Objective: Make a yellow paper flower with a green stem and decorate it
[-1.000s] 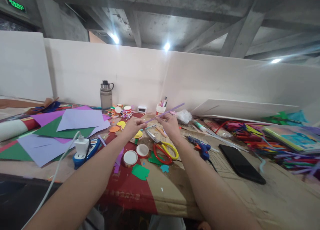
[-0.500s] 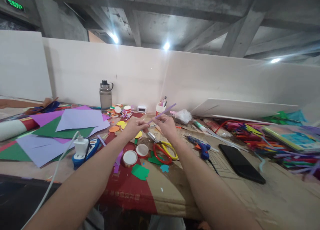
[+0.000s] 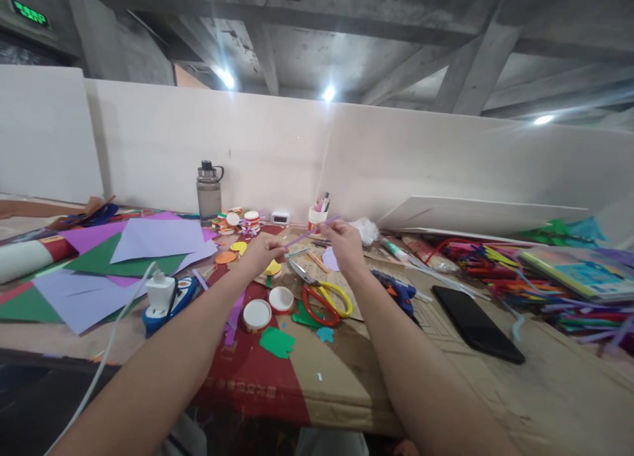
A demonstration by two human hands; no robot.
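Note:
A thin purple strip [image 3: 301, 236] is stretched between my hands above the table; its material is hard to make out. My left hand [image 3: 263, 252] pinches its left end. Farther right, my right hand [image 3: 345, 246] has its fingers closed on the other end. Below the hands, scissors [image 3: 327, 303] with one red and one yellow handle lie with the blades pointing away from me. A pale purple paper disc [image 3: 330, 259] rests beside my right hand. Two round white lids or shallow cups [image 3: 257, 315] sit nearer to me, close to a green paper scrap [image 3: 277, 342].
Sheets of coloured paper [image 3: 156, 238] and a power strip [image 3: 173, 304] are on the left. A bottle [image 3: 209, 195] and a pen cup [image 3: 317, 217] stand at the back. On the right are a blue glue gun [image 3: 403, 291], a phone [image 3: 475, 324] and bundles of coloured sticks [image 3: 478, 261].
My hands have moved apart, the right one to the right and the left one slightly left. The purple strip now spans the gap, and the pale purple disc has come into view.

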